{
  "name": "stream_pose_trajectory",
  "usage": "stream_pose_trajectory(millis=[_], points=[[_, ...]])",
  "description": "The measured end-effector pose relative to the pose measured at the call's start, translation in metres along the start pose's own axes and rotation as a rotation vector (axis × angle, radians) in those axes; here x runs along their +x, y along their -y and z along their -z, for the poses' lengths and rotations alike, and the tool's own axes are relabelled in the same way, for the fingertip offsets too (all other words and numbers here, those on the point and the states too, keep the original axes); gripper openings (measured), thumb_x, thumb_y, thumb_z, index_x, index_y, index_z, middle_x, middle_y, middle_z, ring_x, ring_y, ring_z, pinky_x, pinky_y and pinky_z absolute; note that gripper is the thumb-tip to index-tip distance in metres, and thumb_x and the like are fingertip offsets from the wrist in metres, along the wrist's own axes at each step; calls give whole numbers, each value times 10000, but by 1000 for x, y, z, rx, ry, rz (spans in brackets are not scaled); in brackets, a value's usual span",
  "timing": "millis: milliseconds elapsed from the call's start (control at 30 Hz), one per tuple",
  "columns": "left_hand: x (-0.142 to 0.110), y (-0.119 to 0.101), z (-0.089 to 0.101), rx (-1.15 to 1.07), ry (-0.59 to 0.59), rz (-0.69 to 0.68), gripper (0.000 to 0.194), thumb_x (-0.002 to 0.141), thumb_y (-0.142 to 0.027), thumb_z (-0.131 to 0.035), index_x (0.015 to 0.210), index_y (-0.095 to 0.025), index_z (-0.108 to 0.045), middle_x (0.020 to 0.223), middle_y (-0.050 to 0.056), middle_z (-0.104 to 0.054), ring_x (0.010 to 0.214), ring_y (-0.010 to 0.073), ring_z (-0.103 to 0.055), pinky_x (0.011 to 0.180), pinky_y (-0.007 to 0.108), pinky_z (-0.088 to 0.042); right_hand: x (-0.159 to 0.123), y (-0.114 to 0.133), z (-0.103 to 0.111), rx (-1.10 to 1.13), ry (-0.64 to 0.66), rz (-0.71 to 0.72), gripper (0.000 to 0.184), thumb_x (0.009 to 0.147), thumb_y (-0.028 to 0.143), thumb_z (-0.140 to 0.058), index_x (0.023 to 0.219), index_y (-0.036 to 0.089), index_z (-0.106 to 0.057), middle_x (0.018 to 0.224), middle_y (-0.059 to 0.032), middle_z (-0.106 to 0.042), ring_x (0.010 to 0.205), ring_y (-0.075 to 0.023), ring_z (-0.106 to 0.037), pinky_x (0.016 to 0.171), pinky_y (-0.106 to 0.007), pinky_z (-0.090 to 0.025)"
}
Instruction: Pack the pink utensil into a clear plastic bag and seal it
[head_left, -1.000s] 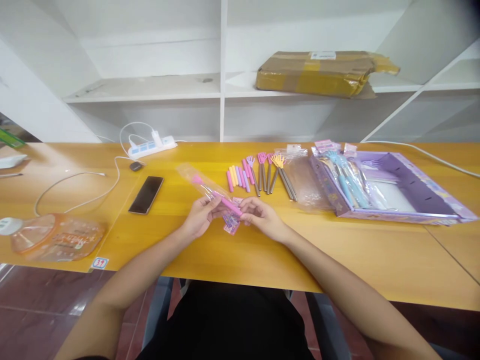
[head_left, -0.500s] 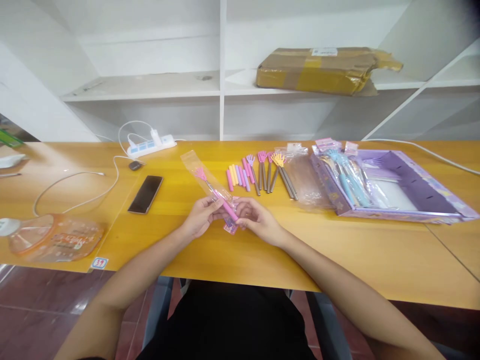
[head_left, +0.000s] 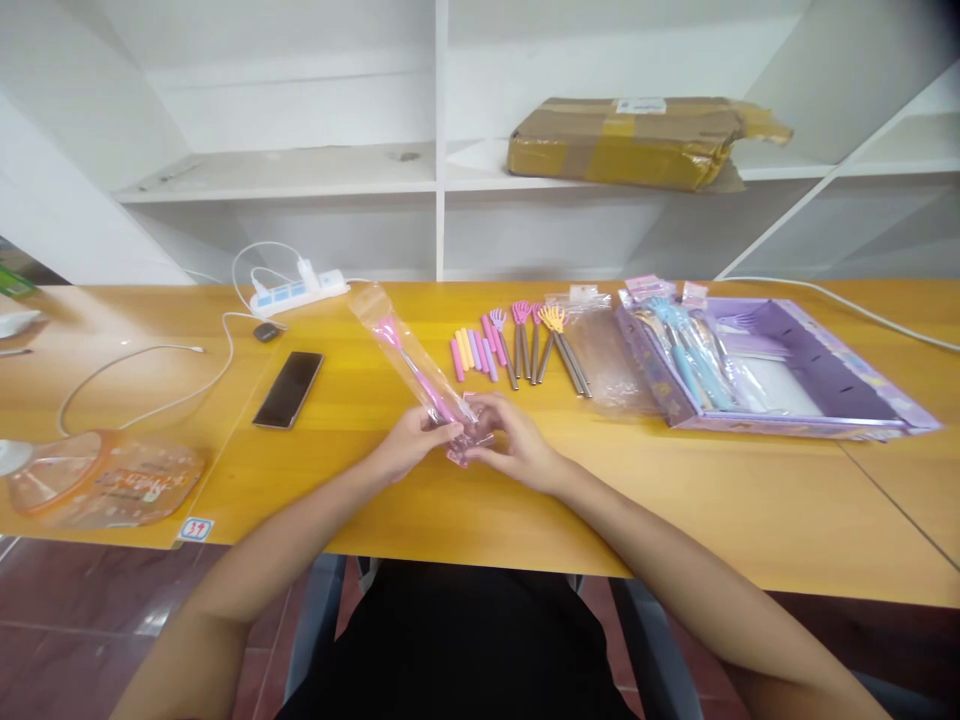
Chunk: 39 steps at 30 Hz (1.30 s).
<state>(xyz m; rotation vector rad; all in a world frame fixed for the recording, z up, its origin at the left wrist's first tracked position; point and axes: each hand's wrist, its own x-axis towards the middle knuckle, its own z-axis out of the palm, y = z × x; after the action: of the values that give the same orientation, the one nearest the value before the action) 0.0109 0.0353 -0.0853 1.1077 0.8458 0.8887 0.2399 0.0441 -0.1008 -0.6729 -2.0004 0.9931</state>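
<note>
A pink back scratcher [head_left: 429, 388] lies lengthwise inside a clear plastic bag [head_left: 369, 300], its claw end pointing away from me to the upper left. My left hand [head_left: 411, 440] pinches the bag and the scratcher's handle near the close end. At the bag's near end, my right hand [head_left: 523, 446] has its fingers curled on the crumpled plastic. Just beyond my hands lie several loose pink, yellow and purple handle sleeves [head_left: 474, 352]. Beside them are several scratchers with bare metal rods, among them a yellow-headed scratcher [head_left: 553, 322].
Empty plastic bags [head_left: 607, 360] lie left of a purple box [head_left: 795, 425] holding bagged blue scratchers [head_left: 694, 360]. To the left are a phone [head_left: 289, 390], a power strip [head_left: 298, 292], cables and an orange-tinted bottle [head_left: 112, 478]. A taped carton [head_left: 622, 145] sits on the shelf.
The pink scratcher's handle, which stuck out between my hands, is now farther inside the bag. My right fingers have moved from the handle's end to the bag's plastic.
</note>
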Motion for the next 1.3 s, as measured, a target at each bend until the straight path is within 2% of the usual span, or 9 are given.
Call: stream_pose_trajectory(millis=[100,200,267,567,667,800,1000,1133,1300], points=[[0,-8,1,-51,-124,-27,403,785,-396,-917,1060,-147,-758,929,71,-754,742,154,-687,691,263,-544,0,1,7,-130,55,156,784,892,442,-885,1554,310,-485,1373,-139,-511,1022,-249,-686,961,-473,-630],[-1,-12,3,-70,-82,0,447,781,-376,-921,1122,-162,-727,938,57,-738,736,152,-672,703,280,-545,-1,-2,10,-311,17,248,342,1037,307,-716,1374,303,-661,1347,-123,-517,1080,-247,-683,981,-461,-620],[0,-12,4,-70,-38,20,411,804,-403,-904,1075,-154,-722,915,57,-722,737,157,-666,717,296,-553,-2,-4,12,-392,-3,305,211,1072,239,-643,1263,288,-717,1302,-114,-570,1045,-234,-685,929,-431,-622],[5,-2,7,-64,-123,31,554,811,-449,-907,1231,-164,-684,1054,65,-719,829,134,-661,729,245,-520,3,10,17,-462,29,487,175,1051,175,-664,1203,245,-714,1191,-102,-752,1076,-246,-700,928,-417,-561],[4,1,3,-7,-23,19,573,818,-442,-905,1248,-154,-658,1104,99,-729,899,177,-700,768,277,-552,5,17,13,-371,2,443,126,1052,177,-665,1155,243,-698,1080,-66,-777,1006,-231,-696,923,-416,-539],[1,2,-5,-40,94,21,505,923,-500,-794,1263,-166,-630,947,64,-713,749,151,-679,722,300,-568,4,18,7,-274,-111,255,68,1060,183,-635,1034,232,-674,908,-40,-739,868,-214,-656,817,-371,-534],[0,1,-6,-81,78,20,539,911,-521,-798,1269,-167,-605,960,79,-711,747,168,-692,724,342,-605,4,11,5,-246,-163,132,25,1048,213,-662,1045,229,-681,956,-49,-730,903,-211,-669,820,-350,-547],[2,6,-1,2,83,-12,602,817,-395,-908,1288,-171,-609,1091,97,-715,903,198,-717,769,321,-610,4,8,4,-252,-161,82,28,1047,236,-659,1061,231,-683,971,-54,-730,895,-214,-671,823,-356,-556],[6,15,3,52,28,-29,615,832,-381,-897,1332,-170,-607,1194,120,-729,1034,222,-729,870,339,-613,3,0,2,-255,-175,-33,350,1015,312,-709,1336,214,-613,1034,-87,-688,912,-240,-663,805,-380,-564]])
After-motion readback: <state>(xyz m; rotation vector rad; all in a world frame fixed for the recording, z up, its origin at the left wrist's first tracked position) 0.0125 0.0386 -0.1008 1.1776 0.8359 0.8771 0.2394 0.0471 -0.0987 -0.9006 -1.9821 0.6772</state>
